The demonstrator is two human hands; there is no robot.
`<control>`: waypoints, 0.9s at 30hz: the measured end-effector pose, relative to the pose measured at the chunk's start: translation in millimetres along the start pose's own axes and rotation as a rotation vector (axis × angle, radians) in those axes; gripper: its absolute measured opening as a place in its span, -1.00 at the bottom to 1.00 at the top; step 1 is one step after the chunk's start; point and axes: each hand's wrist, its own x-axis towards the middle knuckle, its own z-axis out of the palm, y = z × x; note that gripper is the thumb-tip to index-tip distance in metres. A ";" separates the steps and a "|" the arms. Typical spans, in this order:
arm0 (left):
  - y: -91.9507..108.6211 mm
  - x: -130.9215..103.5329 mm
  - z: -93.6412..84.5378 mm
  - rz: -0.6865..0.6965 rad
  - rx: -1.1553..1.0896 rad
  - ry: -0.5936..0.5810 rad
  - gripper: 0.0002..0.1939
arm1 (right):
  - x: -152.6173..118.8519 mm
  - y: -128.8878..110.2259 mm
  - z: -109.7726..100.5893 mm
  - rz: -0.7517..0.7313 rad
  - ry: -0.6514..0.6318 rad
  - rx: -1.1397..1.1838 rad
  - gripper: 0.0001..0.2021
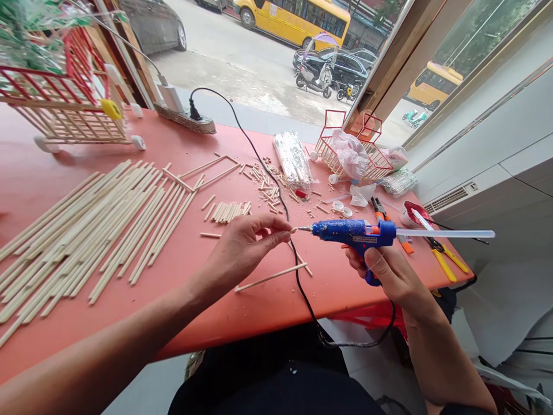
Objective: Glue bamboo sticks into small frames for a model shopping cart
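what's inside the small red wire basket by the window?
The red wire basket holds a crumpled clear plastic bag that fills most of it. Whatever lies under the bag is covered and cannot be seen.

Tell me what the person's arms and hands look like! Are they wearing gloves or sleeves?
No gloves and no sleeves. Both forearms are bare all the way to the picture's edge. The left hand and the right hand are bare too, with short, plain nails. I can see no rings, watch or bracelets on either wrist. The only clothing in view is dark fabric over the lap, below the arms.
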 end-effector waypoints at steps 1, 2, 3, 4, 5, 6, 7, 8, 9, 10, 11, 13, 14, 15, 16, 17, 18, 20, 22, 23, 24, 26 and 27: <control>-0.1 0.0 -0.1 0.001 0.000 -0.002 -0.86 | 0.0 -0.1 0.1 -0.002 -0.002 -0.001 -0.45; -0.1 0.0 -0.2 0.002 0.002 -0.004 -0.86 | 0.0 -0.1 0.1 -0.004 0.000 -0.002 -0.45; 0.1 0.0 -0.2 0.004 0.003 -0.005 -0.86 | -0.1 0.1 0.3 -0.007 0.004 -0.002 -0.46; 0.4 -0.1 -0.3 0.007 0.005 -0.006 -0.86 | -0.3 0.4 0.4 -0.012 0.011 0.000 -0.47; 0.8 -0.2 -0.3 0.009 0.007 -0.007 -0.86 | -0.4 0.7 0.6 -0.017 0.019 0.000 -0.47; 1.2 -0.3 -0.4 0.011 0.010 -0.008 -0.86 | -0.6 0.9 0.7 -0.023 0.027 -0.003 -0.47; 1.6 -0.5 -0.4 0.012 0.012 -0.008 -0.86 | -0.7 1.0 0.8 -0.027 0.034 -0.008 -0.47; 2.0 -0.6 -0.5 0.013 0.014 -0.007 -0.86 | -0.8 0.9 0.9 -0.026 0.037 -0.015 -0.47; 2.4 -0.7 -0.5 0.013 0.016 -0.008 -0.85 | -0.8 0.7 1.0 -0.023 0.038 -0.021 -0.47; 2.7 -0.8 -0.5 0.012 0.019 -0.007 -0.85 | -0.7 0.2 1.0 -0.017 0.038 -0.028 -0.47; 2.9 -0.9 -0.6 0.011 0.021 -0.007 -0.85 | -0.6 -0.5 0.9 -0.013 0.036 -0.033 -0.47; 2.9 -1.0 -0.6 0.010 0.023 -0.004 -0.85 | -0.4 -2.0 0.9 -0.011 0.031 -0.042 -0.46; 2.8 -1.0 -0.5 0.011 0.021 -0.002 -0.85 | -0.3 -2.9 0.9 -0.010 0.030 -0.049 -0.46; 2.7 -1.0 -0.4 0.012 0.020 0.001 -0.85 | -0.2 -3.6 1.1 -0.010 0.029 -0.057 -0.46; 2.5 -0.9 -0.3 0.013 0.017 0.003 -0.85 | -0.1 -4.3 1.2 -0.011 0.028 -0.065 -0.46; 2.4 -0.7 -0.2 0.013 0.016 0.004 -0.84 | -0.1 -4.8 1.4 -0.014 0.027 -0.072 -0.46; 2.5 -0.6 -0.1 0.013 0.015 0.003 -0.84 | 0.0 -5.2 1.6 -0.018 0.027 -0.078 -0.46; 2.9 -0.3 0.0 0.010 0.018 0.001 -0.84 | 0.0 -5.5 1.9 -0.030 0.029 -0.083 -0.47; 3.8 -0.2 0.1 0.010 0.024 -0.001 -0.84 | 0.2 -5.4 2.0 -0.038 0.033 -0.087 -0.48; 4.2 -0.3 0.1 0.010 0.026 -0.003 -0.84 | 0.2 -5.4 2.0 -0.040 0.032 -0.090 -0.48; 4.6 -0.4 0.1 0.011 0.026 -0.004 -0.85 | 0.4 -5.5 2.0 -0.043 0.032 -0.092 -0.49; 5.0 -0.6 0.3 0.011 0.023 -0.005 -0.85 | 0.6 -5.9 2.2 -0.049 0.026 -0.099 -0.48; 4.9 -0.8 0.4 0.012 0.020 -0.003 -0.86 | 0.7 -6.1 2.3 -0.052 0.024 -0.101 -0.48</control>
